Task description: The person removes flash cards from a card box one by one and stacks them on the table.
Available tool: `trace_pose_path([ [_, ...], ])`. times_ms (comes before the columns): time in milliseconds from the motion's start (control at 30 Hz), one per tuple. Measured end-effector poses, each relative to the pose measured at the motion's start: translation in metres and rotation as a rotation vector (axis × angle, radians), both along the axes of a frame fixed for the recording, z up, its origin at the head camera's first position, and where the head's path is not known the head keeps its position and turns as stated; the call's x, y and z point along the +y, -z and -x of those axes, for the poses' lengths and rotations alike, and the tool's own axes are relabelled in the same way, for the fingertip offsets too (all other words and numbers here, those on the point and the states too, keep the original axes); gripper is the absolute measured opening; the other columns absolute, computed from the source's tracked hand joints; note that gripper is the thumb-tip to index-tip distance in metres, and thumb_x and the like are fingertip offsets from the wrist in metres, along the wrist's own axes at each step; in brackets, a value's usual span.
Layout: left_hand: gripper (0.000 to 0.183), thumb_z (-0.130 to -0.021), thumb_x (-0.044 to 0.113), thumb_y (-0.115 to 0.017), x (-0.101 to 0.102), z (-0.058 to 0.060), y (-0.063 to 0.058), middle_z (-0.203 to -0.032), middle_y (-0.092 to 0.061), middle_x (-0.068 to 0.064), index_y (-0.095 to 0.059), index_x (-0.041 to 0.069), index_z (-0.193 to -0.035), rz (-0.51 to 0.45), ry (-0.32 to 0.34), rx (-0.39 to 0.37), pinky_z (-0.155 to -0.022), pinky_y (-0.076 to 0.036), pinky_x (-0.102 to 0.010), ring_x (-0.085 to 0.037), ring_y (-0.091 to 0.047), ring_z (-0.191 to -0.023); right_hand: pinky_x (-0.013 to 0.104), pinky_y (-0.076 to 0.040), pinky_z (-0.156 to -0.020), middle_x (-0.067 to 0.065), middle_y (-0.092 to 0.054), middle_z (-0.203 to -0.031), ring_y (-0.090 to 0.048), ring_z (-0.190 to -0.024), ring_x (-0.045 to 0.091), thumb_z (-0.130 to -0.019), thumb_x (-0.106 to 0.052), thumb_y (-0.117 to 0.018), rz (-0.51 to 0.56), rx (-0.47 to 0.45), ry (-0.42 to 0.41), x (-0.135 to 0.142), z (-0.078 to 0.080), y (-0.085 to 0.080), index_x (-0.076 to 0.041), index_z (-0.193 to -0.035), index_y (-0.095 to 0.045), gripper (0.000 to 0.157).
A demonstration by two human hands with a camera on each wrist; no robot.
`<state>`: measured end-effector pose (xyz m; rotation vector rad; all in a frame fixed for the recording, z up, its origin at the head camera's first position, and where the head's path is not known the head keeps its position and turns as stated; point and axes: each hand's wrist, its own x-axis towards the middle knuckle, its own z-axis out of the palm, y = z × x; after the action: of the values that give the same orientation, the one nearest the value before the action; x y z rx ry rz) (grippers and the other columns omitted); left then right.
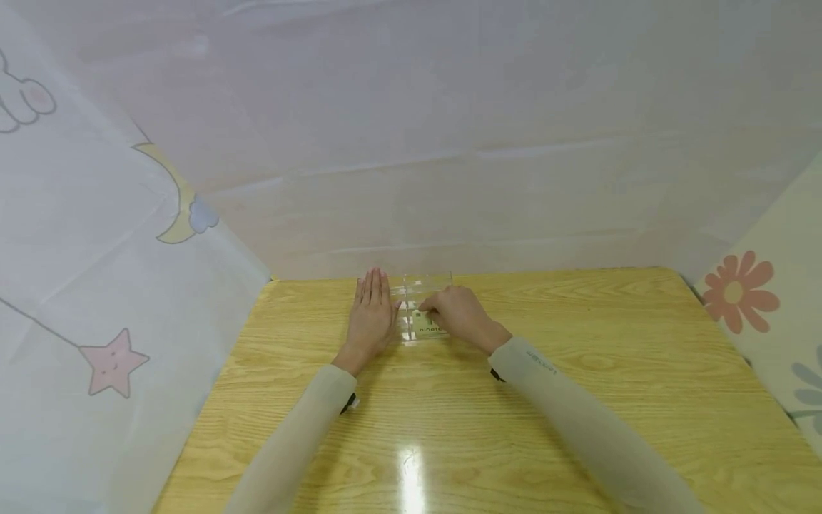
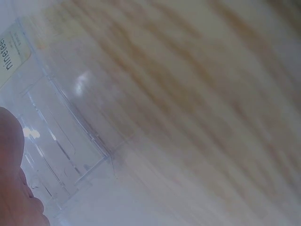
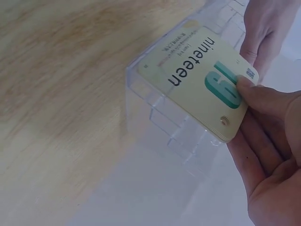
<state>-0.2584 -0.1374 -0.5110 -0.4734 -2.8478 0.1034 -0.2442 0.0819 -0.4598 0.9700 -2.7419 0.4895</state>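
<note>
Head view: sheets (image 1: 449, 143) printed with star (image 1: 114, 363) and flower (image 1: 733, 293) border the wood-grain tabletop (image 1: 578, 407); the left grip (image 1: 372, 314), straight-fingered, lies over a clear rack (image 1: 427, 283); the right grip (image 1: 457, 314), sleeve lettering (image 1: 542, 361) illegible, pinches cards (image 1: 429, 327) at its near end. Left wrist: "ninetee", cut off. Right wrist: the top card (image 3: 197, 70) reads "nineteen", green "19", smaller print blurred.

Find holder (image 1: 429, 281) standing on table (image 1: 642, 392), at its far edge, before the back sheet (image 1: 449, 178). Note card stack (image 3: 188, 77) in the holder's right near part. Locate left hand (image 1: 371, 314) over the holder's left part; right hand (image 1: 459, 313) at the stack's right. Record flower print (image 1: 737, 291) right of table, star print (image 1: 115, 363) left.
</note>
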Motion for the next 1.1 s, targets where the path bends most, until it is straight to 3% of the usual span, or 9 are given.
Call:
trace_pose_path([
  [767, 0.072, -0.116, 0.044, -0.021, 0.001, 0.000, 0.001, -0.175, -0.016, -0.027, -0.010, -0.008, -0.165, 0.045, -0.025, -0.023, -0.136, -0.011, -0.050, -0.039, -0.017, -0.165, 0.036, -0.065, -0.083, 0.004, -0.082, -0.097, -0.077, -0.084, 0.016, -0.100, -0.002, -0.068, 0.013, -0.202, -0.071, 0.005, 0.009, -0.015, -0.006, -0.108, -0.082, 0.017],
  [1100, 0.072, -0.116, 0.042, -0.025, 0.002, -0.001, 0.000, -0.175, -0.016, -0.027, -0.009, -0.008, -0.165, 0.024, -0.020, -0.025, -0.137, -0.011, -0.050, -0.039, -0.017, -0.165, 0.034, -0.064, -0.080, 0.000, -0.082, -0.096, -0.076, -0.083, 0.015, -0.099, -0.012, -0.073, -0.032, -0.134, -0.054, 0.007, 0.009, -0.015, -0.012, -0.106, -0.082, 0.011],
])
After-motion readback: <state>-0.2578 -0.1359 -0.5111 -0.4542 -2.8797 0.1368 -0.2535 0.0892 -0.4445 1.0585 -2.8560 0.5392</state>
